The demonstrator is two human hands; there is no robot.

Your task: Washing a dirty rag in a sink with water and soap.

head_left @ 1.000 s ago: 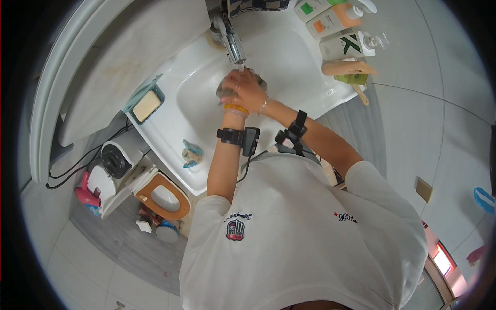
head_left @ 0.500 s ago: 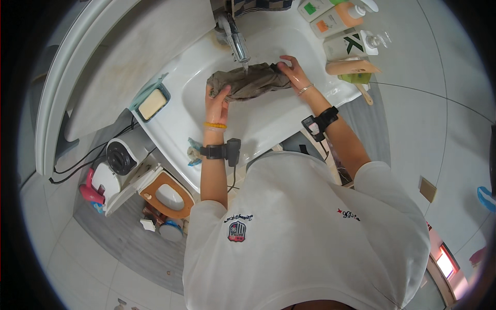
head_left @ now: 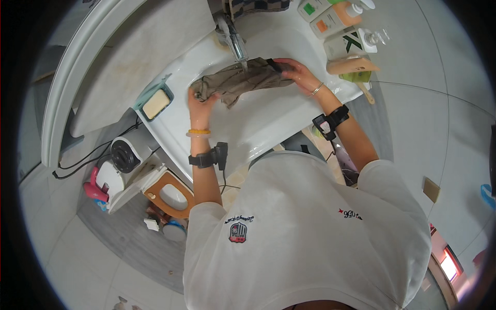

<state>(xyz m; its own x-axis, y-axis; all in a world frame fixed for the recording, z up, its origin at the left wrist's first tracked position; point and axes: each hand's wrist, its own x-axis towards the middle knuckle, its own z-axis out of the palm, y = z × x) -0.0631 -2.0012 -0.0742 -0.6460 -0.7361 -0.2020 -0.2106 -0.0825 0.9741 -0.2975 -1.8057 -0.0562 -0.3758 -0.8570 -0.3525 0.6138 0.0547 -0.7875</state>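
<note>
Person's left hand (head_left: pixel 200 107) and right hand (head_left: pixel 303 78) grip 2 ends of grey-brown cloth (head_left: pixel 243 81) under running faucet (head_left: pixel 235 44), above white sink (head_left: pixel 237 126)

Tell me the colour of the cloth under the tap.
Greyish-brown cloth, best seen in the head view.

The left hand (head_left: pixel 200 109) and right hand (head_left: pixel 305 79) grip, well apart, arms (head_left: pixel 205 181) reaching forward.
</note>
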